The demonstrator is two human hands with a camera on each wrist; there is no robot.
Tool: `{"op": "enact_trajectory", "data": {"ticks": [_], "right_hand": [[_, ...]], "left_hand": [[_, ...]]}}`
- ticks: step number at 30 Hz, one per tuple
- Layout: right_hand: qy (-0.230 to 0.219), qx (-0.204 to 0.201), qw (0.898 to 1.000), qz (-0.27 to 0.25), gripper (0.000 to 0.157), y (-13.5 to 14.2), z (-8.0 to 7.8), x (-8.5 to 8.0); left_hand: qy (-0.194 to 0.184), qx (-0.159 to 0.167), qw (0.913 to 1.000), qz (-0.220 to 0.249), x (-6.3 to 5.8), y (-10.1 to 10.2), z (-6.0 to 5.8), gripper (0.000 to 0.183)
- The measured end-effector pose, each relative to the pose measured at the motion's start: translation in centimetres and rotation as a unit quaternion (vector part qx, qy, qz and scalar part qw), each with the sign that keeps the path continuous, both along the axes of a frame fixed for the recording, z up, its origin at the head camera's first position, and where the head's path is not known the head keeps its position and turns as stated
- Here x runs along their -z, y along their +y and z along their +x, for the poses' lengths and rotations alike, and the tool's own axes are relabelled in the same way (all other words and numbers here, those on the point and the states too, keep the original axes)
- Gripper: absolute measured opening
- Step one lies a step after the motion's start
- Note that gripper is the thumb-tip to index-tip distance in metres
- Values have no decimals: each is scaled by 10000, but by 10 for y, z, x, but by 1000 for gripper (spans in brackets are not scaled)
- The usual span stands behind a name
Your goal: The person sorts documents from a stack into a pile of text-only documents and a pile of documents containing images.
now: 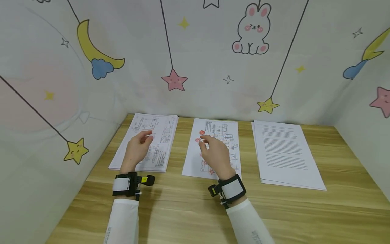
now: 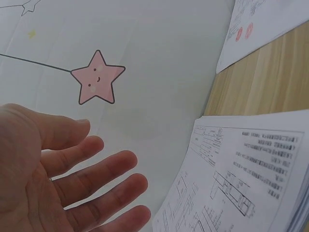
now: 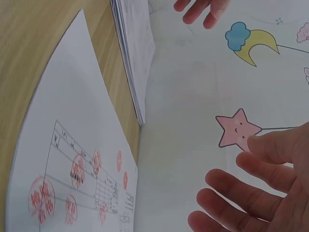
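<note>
My left hand (image 1: 138, 149) hovers over the left stack of printed drawings (image 1: 161, 135), its fingers relaxed and holding nothing. In the left wrist view, the loosely spread fingers (image 2: 104, 181) show beside the stack's printed top sheet (image 2: 241, 179). Over the middle sheet (image 1: 189, 162) hangs my right hand (image 1: 216, 154), also holding nothing, with thumb and fingers apart. That sheet carries line drawings and several round red stamps (image 3: 42, 199), seen up close in the right wrist view. Part of the sheet is hidden under the right hand in the head view.
On the right lies a stack of sheets with lines of text (image 1: 284, 152). The papers rest on a wood-grain table (image 1: 182, 206). A pale wall covering with cartoon prints (image 1: 213, 98) rises behind the table and at both sides.
</note>
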State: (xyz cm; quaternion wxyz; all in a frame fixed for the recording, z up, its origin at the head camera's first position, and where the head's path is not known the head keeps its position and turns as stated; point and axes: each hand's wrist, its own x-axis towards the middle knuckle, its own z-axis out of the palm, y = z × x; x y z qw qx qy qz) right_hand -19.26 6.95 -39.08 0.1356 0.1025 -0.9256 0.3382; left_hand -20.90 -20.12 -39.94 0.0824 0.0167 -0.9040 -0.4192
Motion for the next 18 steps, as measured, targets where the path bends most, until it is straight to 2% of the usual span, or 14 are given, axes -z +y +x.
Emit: {"op": "enact_trajectory", "data": {"ticks": [11, 18], "right_hand": [[-21, -303, 9995, 31, 34, -31, -3, 8], [58, -669, 9977, 92, 34, -54, 0, 18]], "left_hand": [[-243, -338, 9984, 374, 9, -11, 0, 49], [-390, -438, 9960, 676, 11, -21, 0, 47]]}}
